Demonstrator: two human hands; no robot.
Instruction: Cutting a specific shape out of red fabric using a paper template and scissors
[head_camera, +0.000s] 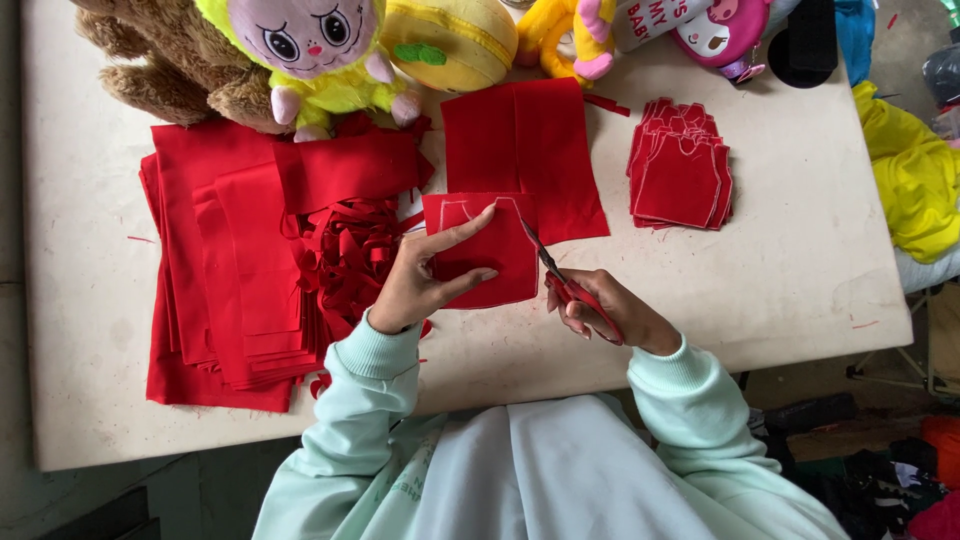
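My left hand (425, 272) holds a red fabric piece (500, 255) marked with a white chalk outline, thumb under it and forefinger laid across its top. My right hand (600, 310) grips red-handled scissors (560, 280), whose blades point up into the fabric's right edge. Both sleeves are pale mint green. Behind the piece lies a larger red fabric sheet (530, 140) flat on the table (780, 280).
A thick stack of red cloth (220, 260) and tangled red offcuts (350, 250) lie at left. A pile of cut red shapes (682, 170) sits at right. Plush toys (310, 50) line the far edge. Yellow cloth (915, 180) hangs off the right side.
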